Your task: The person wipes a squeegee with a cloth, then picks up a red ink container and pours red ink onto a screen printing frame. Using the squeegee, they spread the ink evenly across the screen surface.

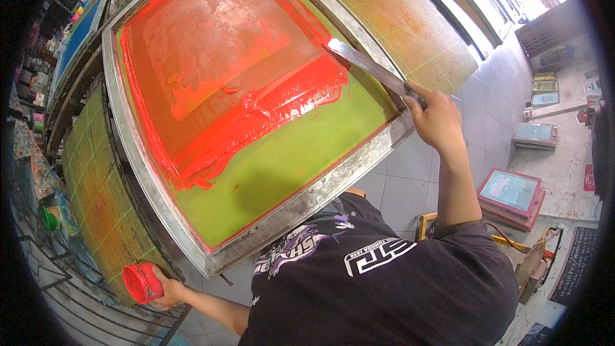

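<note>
A screen printing frame (307, 202) with metal edges and green mesh lies before me. Thick red ink (256, 112) covers much of the mesh, with a glossy ridge along its near side. My right hand (435, 115) grips an ink spatula (371, 69) at the frame's right side. The spatula's flat metal blade reaches over the frame, its tip at the red ink's right edge. At the lower left, away from the screen, my left hand (168, 289) is closed around a red ink tub (142, 283). The tub is tilted, and its contents are hard to make out.
Green-gridded printing boards (106, 198) flank the screen. Another screen, a blue one (80, 38), leans at the far left near shelves of containers. To the right, stacked small screens (510, 191) rest near the tiled floor (490, 112). Metal bars run along the lower left.
</note>
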A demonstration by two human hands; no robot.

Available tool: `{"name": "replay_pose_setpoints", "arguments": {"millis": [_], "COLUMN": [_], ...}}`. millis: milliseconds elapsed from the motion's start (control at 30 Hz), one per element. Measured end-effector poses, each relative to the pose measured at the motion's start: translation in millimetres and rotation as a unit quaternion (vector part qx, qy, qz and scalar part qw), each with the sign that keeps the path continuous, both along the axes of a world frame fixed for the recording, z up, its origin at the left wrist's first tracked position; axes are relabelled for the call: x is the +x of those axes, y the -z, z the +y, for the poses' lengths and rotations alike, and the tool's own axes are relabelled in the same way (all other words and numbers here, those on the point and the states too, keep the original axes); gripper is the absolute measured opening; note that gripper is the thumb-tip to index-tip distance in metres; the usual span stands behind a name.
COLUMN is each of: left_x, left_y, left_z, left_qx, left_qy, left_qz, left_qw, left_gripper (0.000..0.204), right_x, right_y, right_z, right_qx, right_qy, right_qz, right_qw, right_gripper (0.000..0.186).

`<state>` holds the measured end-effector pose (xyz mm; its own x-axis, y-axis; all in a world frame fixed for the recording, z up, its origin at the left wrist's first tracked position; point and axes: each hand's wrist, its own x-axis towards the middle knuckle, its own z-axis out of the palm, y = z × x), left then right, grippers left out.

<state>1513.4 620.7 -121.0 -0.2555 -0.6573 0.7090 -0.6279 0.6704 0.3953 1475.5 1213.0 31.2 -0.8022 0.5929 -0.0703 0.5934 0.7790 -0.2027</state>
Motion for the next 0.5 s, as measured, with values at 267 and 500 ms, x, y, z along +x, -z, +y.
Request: {"name": "replay_pose_setpoints", "arguments": {"millis": [267,500], "left_x": [-1.0,-4.7], "left_y": [3.7,-11.6], "left_z": [2.7,17.0], "left_qx": [0.026,0.057], "left_qy": [-0.022,-0.050], "left_qz": [0.048,-0.018], "left_qw": [0.998,0.997], "left_gripper": [0.076,0.084], "right_x": [-23.9,-58.4], "right_y": [-6.0,6.8], "right_z": [-3.2,10.4], "right_qx": [-0.006,-0.038], "right_qy": [-0.015,-0.026], "right_qz": [-0.013,0.074], "right_qw": [1.000,0.996], "right_gripper": [0.035,0.035]}}
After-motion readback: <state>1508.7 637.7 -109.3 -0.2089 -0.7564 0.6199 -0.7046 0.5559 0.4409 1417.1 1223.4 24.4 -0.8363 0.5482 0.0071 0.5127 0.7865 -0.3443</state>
